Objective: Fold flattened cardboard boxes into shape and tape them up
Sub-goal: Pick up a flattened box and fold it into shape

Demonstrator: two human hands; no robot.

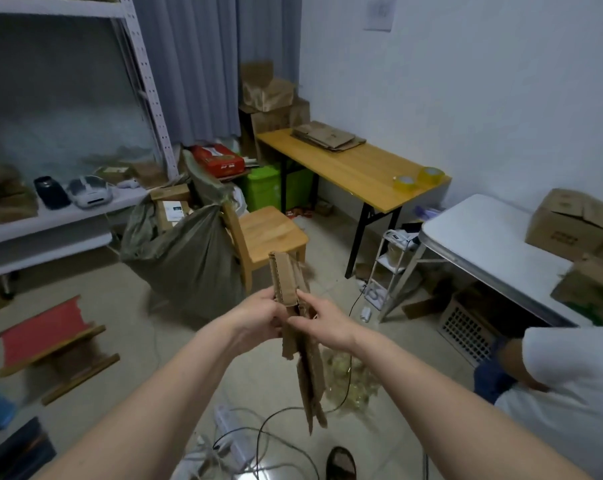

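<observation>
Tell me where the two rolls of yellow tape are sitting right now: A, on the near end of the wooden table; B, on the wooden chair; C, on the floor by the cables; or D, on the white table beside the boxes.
A: the two yellow tape rolls stand side by side on the near end of the wooden table, while both hands hold the flattened cardboard away from them.
</observation>
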